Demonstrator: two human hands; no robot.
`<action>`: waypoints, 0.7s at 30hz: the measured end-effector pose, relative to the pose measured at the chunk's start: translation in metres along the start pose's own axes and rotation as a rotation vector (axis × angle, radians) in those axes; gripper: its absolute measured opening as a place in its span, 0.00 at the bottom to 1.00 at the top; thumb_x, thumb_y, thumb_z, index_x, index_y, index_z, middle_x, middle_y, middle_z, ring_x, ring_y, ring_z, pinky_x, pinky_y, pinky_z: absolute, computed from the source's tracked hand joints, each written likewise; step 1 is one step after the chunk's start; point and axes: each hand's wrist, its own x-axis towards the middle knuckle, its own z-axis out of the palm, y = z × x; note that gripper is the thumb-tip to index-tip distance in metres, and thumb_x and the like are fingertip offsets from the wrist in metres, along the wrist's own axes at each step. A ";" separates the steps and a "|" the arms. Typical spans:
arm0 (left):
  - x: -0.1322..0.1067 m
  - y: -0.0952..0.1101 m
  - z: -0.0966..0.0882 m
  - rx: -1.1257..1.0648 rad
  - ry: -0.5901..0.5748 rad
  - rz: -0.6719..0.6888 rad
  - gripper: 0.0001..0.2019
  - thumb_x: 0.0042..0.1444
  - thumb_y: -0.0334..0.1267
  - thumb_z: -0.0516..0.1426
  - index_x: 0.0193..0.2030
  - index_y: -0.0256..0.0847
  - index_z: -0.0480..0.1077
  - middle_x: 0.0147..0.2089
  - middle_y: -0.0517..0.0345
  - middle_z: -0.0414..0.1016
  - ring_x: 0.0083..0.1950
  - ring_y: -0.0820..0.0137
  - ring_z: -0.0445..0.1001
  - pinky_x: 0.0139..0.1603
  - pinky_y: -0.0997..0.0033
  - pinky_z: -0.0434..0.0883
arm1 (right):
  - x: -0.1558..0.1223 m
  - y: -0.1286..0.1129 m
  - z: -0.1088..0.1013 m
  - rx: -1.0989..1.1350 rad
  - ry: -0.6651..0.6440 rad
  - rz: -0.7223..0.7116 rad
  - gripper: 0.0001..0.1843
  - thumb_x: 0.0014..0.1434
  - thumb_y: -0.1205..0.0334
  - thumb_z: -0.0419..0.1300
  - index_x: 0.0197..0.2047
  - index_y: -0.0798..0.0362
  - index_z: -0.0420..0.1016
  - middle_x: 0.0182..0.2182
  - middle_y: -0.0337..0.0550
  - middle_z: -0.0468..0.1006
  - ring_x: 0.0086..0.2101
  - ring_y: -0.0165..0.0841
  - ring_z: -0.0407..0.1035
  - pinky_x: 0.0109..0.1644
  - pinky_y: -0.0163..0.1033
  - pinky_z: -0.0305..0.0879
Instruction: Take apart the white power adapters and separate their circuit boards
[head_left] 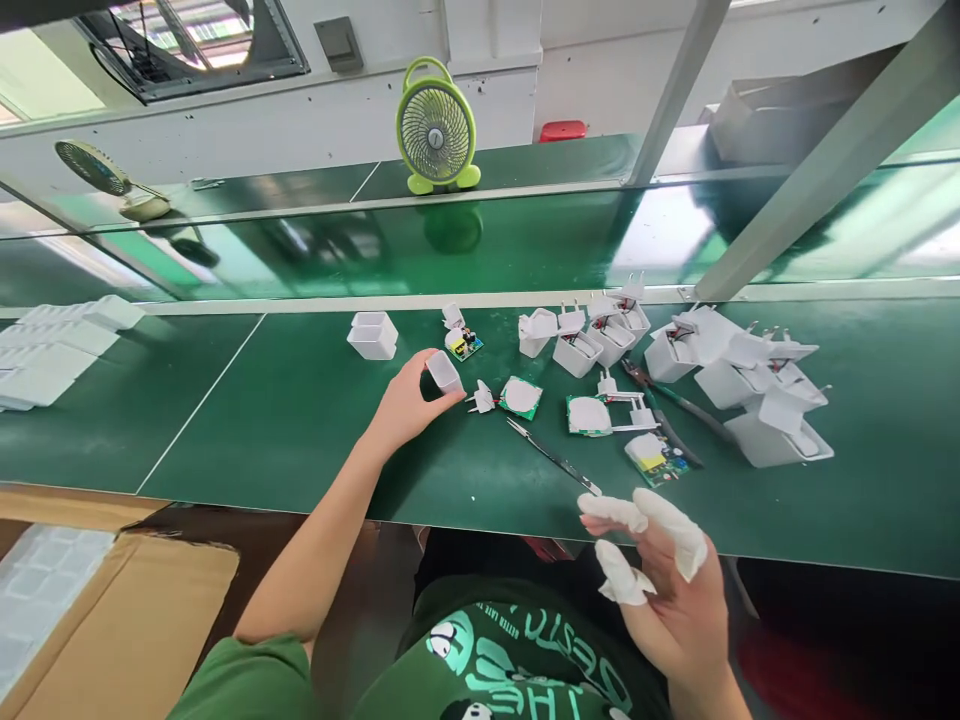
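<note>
Arm (pixel 326 530) outstretched, the left hand (pixel 405 408) pinches a white case (pixel 445 372); the right hand (pixel 669 590) hovers, fingers (pixel 677 530) loosely parted.

Smooth matt white plastic over a glossy green panel and worktop
The casing (pixel 444 372) at centre looks like smooth, matt plastic; the long green panel (pixel 360 250) above gives mirror-like reflections, the worktop (pixel 300 430) a softer sheen. Upper middle, the fan (pixel 436 130) is shiny plastic. Lower left, matt brown cardboard forms the carton (pixel 142 620); the sleeve (pixel 247 685) is soft cloth. Lower right, the finger covers (pixel 681 533) look thin and wrinkled.
</note>
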 end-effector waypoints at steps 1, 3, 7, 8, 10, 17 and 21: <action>0.002 0.002 -0.003 -0.003 -0.006 0.004 0.30 0.55 0.53 0.65 0.61 0.45 0.66 0.61 0.51 0.75 0.62 0.56 0.73 0.64 0.55 0.69 | -0.001 0.000 0.000 -0.035 -0.029 -0.003 0.33 0.64 0.73 0.60 0.68 0.41 0.61 0.51 0.45 0.82 0.44 0.35 0.80 0.50 0.46 0.80; -0.001 0.005 -0.009 -0.006 -0.011 0.007 0.26 0.55 0.52 0.64 0.57 0.46 0.68 0.57 0.54 0.77 0.59 0.57 0.75 0.62 0.56 0.71 | 0.003 -0.002 -0.001 -0.153 -0.096 -0.011 0.31 0.65 0.71 0.59 0.68 0.42 0.60 0.52 0.46 0.81 0.45 0.36 0.79 0.52 0.47 0.78; -0.021 0.007 -0.017 -0.019 -0.054 0.068 0.25 0.55 0.50 0.65 0.57 0.46 0.69 0.57 0.53 0.76 0.59 0.56 0.74 0.63 0.53 0.70 | 0.046 -0.010 0.001 -0.519 -0.260 -0.124 0.25 0.65 0.64 0.60 0.64 0.46 0.65 0.51 0.48 0.79 0.47 0.42 0.74 0.53 0.51 0.72; -0.027 0.007 -0.017 -0.033 -0.067 0.101 0.26 0.54 0.48 0.65 0.58 0.46 0.69 0.59 0.53 0.75 0.60 0.55 0.73 0.65 0.52 0.69 | 0.063 -0.011 0.005 -0.599 -0.288 -0.157 0.23 0.66 0.62 0.59 0.63 0.48 0.66 0.49 0.50 0.79 0.48 0.44 0.72 0.53 0.52 0.71; -0.038 0.006 -0.014 -0.086 -0.086 0.167 0.27 0.54 0.45 0.65 0.60 0.46 0.68 0.61 0.52 0.72 0.61 0.56 0.72 0.67 0.50 0.67 | 0.100 -0.013 0.017 -0.767 -0.376 -0.181 0.18 0.66 0.60 0.58 0.58 0.54 0.69 0.47 0.54 0.78 0.50 0.48 0.69 0.53 0.53 0.69; -0.057 0.015 -0.003 -0.264 -0.082 0.328 0.25 0.55 0.37 0.65 0.59 0.47 0.66 0.57 0.50 0.68 0.56 0.63 0.73 0.49 0.65 0.79 | 0.184 -0.003 0.077 -1.172 -0.741 -0.102 0.11 0.54 0.68 0.62 0.42 0.59 0.77 0.42 0.58 0.80 0.48 0.52 0.70 0.52 0.51 0.62; -0.053 0.031 -0.005 -0.324 -0.023 0.486 0.26 0.53 0.36 0.67 0.57 0.45 0.66 0.55 0.50 0.70 0.53 0.63 0.73 0.49 0.64 0.77 | 0.195 0.000 0.090 -1.115 -0.739 -0.069 0.09 0.49 0.68 0.65 0.37 0.59 0.79 0.38 0.59 0.82 0.45 0.51 0.73 0.49 0.49 0.62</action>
